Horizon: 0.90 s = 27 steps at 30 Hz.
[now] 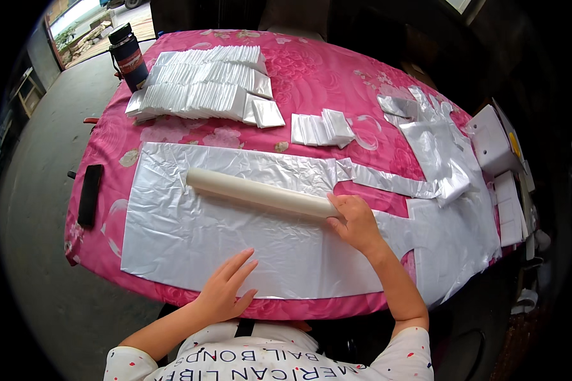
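Under the flat, spread fingers of the left hand (225, 291), the silver plastic sheet (235, 235) is pinned smooth on the desk (108, 159), while the right hand (356, 222) curls around the near end of the cream roll (260, 193), steadying it across the sheet.

Workshop: stacked plastic bags (200, 82), concrete floor (38, 190)

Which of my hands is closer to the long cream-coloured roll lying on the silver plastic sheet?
Right. Your right hand touches the near end of the long cream-coloured roll. Your left hand lies flat on the silver plastic sheet, nearer you, apart from it.
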Each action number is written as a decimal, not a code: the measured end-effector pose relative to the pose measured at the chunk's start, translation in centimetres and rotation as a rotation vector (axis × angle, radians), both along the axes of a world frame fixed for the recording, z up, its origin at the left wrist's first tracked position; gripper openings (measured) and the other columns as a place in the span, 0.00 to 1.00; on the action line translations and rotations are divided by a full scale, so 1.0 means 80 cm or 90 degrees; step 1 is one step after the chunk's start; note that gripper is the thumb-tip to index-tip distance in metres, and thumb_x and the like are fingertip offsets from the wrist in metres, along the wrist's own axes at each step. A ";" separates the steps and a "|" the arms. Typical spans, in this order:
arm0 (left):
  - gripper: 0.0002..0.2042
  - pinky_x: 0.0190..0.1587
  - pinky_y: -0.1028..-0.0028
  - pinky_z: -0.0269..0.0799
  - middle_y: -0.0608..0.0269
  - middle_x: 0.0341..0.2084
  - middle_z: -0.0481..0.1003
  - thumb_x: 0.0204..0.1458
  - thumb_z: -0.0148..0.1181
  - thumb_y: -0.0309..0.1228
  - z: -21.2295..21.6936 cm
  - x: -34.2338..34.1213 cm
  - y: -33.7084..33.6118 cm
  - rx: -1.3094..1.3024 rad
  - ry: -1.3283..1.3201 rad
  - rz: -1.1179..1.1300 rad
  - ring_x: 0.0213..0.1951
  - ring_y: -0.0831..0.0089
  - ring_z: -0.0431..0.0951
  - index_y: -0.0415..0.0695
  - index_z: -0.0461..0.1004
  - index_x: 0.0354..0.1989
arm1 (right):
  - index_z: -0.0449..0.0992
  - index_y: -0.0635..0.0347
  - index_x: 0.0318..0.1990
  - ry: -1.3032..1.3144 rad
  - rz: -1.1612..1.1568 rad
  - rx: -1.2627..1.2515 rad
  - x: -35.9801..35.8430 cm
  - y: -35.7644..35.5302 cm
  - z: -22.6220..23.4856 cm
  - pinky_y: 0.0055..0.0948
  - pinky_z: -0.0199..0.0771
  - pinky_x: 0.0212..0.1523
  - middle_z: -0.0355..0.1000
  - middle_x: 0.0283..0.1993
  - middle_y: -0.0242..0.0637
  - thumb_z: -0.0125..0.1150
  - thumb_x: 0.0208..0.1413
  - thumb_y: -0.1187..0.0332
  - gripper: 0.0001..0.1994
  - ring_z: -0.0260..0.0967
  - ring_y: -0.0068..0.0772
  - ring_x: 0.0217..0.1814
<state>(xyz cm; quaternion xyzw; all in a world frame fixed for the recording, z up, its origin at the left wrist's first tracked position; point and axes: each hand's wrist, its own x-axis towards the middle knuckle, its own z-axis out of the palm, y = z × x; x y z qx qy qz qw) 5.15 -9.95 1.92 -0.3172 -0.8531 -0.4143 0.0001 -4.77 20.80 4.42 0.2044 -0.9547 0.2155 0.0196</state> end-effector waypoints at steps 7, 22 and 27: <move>0.32 0.60 0.40 0.37 0.45 0.63 0.49 0.44 0.58 0.45 -0.004 -0.019 0.073 -0.148 0.064 0.060 0.65 0.42 0.40 0.44 0.60 0.58 | 0.67 0.61 0.55 -0.113 0.183 -0.109 0.125 -0.041 -0.014 0.40 0.55 0.61 0.61 0.58 0.45 0.56 0.52 0.59 0.24 0.56 0.46 0.61; 0.41 0.63 0.47 0.38 0.35 0.64 0.38 0.45 0.55 0.49 -0.007 -0.013 0.139 -0.145 0.035 -0.080 0.65 0.40 0.37 0.34 0.49 0.62 | 0.65 0.70 0.55 0.099 -0.528 0.139 0.166 0.320 -0.067 0.34 0.53 0.63 0.60 0.60 0.51 0.44 0.57 0.67 0.20 0.55 0.46 0.64; 0.41 0.63 0.47 0.34 0.36 0.64 0.38 0.45 0.57 0.48 0.004 0.013 0.153 -0.221 0.001 -0.040 0.66 0.43 0.36 0.35 0.48 0.62 | 0.74 0.65 0.46 0.157 -0.651 0.114 0.177 0.335 -0.071 0.33 0.62 0.56 0.71 0.50 0.44 0.50 0.54 0.69 0.14 0.66 0.44 0.55</move>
